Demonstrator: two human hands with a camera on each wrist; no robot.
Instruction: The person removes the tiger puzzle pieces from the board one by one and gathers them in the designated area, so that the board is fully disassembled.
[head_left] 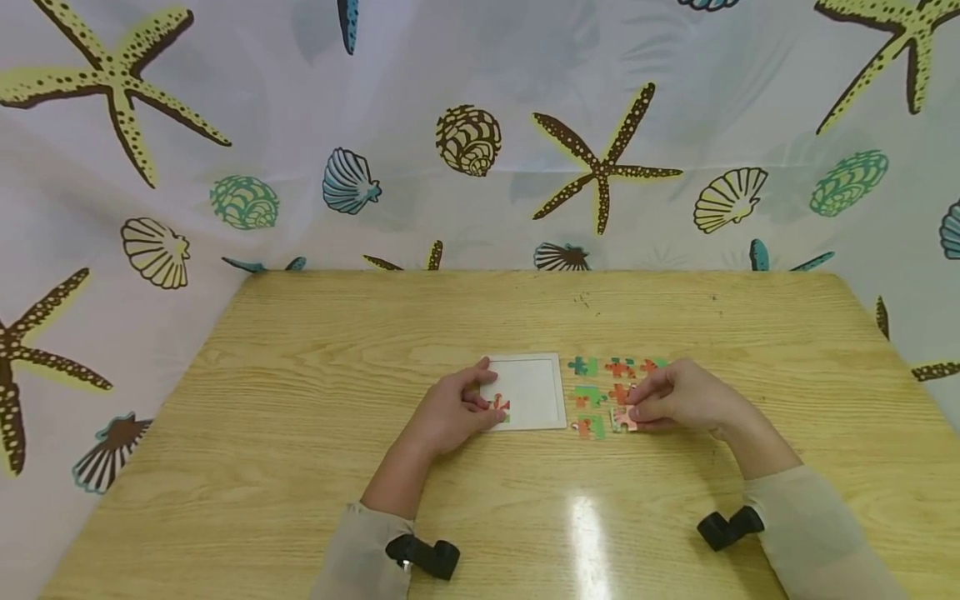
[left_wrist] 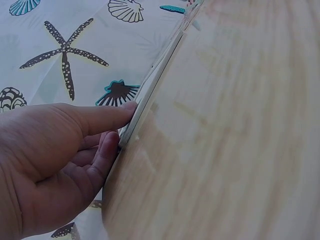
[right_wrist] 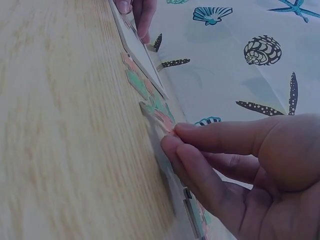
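A white square puzzle tray [head_left: 536, 396] lies on the table with one red and green puzzle piece [head_left: 500, 403] in its lower-left corner. My left hand [head_left: 459, 408] grips the tray's left side, its thumb by that corner piece; the left wrist view has the thumb along the tray's edge. Just right of the tray, my right hand [head_left: 693, 400] pinches a pinkish jigsaw piece [head_left: 624, 418] between thumb and fingers. In the right wrist view this piece [right_wrist: 166, 120] appears tilted off the table. Part of it is behind the fingertips.
Several loose puzzle pieces [head_left: 588, 397] in red, orange and green lie in rows between the tray and my right hand; the hand partly covers some. The wooden table [head_left: 337, 350] ends at a curtain [head_left: 420, 75] printed with shells and starfish.
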